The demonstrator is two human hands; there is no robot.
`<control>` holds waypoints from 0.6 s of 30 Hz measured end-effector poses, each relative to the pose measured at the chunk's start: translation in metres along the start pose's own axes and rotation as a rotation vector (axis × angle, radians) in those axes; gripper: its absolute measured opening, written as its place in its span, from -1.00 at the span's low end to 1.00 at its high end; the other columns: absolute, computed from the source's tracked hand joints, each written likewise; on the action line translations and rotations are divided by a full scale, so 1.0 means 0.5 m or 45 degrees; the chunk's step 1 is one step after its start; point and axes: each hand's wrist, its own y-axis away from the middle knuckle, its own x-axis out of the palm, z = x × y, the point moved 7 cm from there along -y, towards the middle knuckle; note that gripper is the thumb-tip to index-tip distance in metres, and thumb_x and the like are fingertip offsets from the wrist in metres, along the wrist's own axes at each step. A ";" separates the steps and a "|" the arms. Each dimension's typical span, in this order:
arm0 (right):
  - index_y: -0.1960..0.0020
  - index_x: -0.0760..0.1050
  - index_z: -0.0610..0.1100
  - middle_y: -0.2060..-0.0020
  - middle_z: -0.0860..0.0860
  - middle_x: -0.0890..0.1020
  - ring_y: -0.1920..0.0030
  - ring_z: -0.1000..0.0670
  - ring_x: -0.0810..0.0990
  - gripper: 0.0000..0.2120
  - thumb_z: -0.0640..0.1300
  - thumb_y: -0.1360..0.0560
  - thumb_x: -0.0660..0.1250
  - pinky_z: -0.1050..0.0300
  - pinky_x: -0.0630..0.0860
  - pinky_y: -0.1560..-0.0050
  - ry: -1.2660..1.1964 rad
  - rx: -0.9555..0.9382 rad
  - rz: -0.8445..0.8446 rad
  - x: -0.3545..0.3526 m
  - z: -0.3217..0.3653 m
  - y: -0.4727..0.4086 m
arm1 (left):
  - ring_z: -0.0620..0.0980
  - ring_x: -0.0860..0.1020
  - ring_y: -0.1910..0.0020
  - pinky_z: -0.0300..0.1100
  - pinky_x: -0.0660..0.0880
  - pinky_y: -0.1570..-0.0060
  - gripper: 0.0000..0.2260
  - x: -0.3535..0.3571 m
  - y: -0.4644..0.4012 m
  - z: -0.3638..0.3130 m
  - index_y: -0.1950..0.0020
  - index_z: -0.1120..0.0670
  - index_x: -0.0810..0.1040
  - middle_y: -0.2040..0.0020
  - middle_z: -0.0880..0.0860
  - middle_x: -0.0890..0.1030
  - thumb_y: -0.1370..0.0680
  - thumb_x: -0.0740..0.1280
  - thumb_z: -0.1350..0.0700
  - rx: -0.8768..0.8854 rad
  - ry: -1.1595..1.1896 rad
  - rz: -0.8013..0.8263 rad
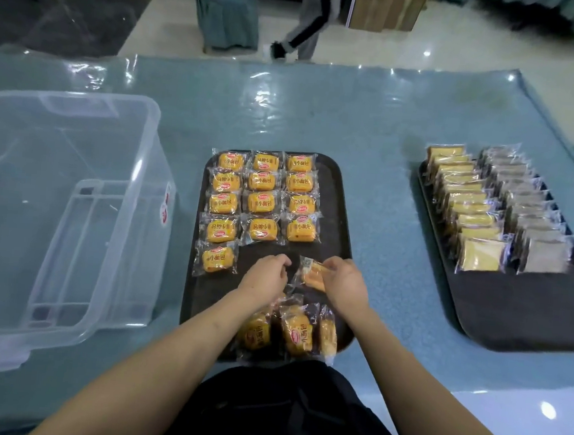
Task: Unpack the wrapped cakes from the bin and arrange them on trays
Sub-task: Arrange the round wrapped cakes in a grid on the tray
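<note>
Now the right hand (344,283) pinches a wrapped cake (312,277) over the tray (338,200) — left hand (267,277) curled, holding nothing.

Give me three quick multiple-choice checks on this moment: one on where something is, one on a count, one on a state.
1. Where does the clear plastic bin stand relative to the centre tray?
A. To its left
B. To its right
C. On top of it

2. How many orange wrapped cakes lie in neat columns on the centre tray?
A. 6
B. 13
C. 20

3. What is the right hand doing?
A. Resting flat on the table
B. Holding a wrapped cake
C. Reaching into the bin

Answers: 1 A, the bin sits left of the tray. 2 B, columns of five, four and four. 3 B, its fingers pinch the wrapper above the tray.
</note>
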 end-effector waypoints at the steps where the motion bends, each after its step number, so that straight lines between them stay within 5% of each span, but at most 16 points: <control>1: -0.25 0.61 -0.06 -0.18 -0.09 0.55 -0.09 -0.14 0.60 -0.78 -0.10 -0.65 0.30 -0.11 0.60 -0.14 0.005 0.005 0.010 0.001 -0.010 -0.003 | -0.03 0.61 -0.10 -0.07 0.61 -0.14 -0.68 0.009 -0.003 -0.004 -0.42 0.00 0.52 -0.25 0.03 0.62 -0.67 0.27 0.19 -0.020 0.009 0.015; 7: -0.36 0.55 -0.06 -0.27 -0.11 0.50 -0.10 -0.15 0.61 -0.71 -0.08 -0.65 0.32 -0.06 0.59 -0.21 0.041 -0.010 0.085 0.023 -0.050 -0.007 | -0.06 0.62 0.06 -0.16 0.57 0.08 -0.72 0.053 -0.011 -0.020 -0.38 -0.01 0.56 -0.19 0.05 0.66 -0.69 0.23 0.17 -0.094 0.049 0.055; 13: -0.35 0.52 0.01 -0.23 -0.08 0.50 0.02 -0.03 0.57 -0.72 -0.12 -0.65 0.34 0.12 0.58 -0.07 -0.043 -0.003 0.096 0.028 -0.061 -0.012 | 0.02 0.61 -0.17 -0.05 0.58 -0.21 -0.73 0.070 -0.012 -0.019 -0.37 -0.03 0.57 -0.26 0.03 0.65 -0.73 0.19 0.11 -0.185 0.122 0.054; 16: -0.31 0.53 -0.01 -0.20 -0.09 0.50 0.12 0.07 0.49 -0.75 -0.16 -0.64 0.37 0.31 0.43 0.18 -0.102 0.000 0.089 0.030 -0.056 -0.020 | 0.00 0.61 -0.15 -0.13 0.56 -0.13 -0.74 0.071 -0.015 -0.014 -0.36 -0.03 0.58 -0.25 0.02 0.66 -0.72 0.20 0.11 -0.207 0.183 0.026; 18: -0.31 0.53 -0.02 -0.22 -0.10 0.50 0.08 0.04 0.52 -0.73 -0.17 -0.63 0.40 0.24 0.52 0.09 -0.143 0.006 0.119 0.038 -0.053 -0.027 | -0.02 0.62 -0.07 -0.17 0.55 -0.03 -0.74 0.065 -0.014 -0.012 -0.36 -0.01 0.58 -0.20 0.02 0.67 -0.72 0.20 0.11 -0.218 0.236 -0.007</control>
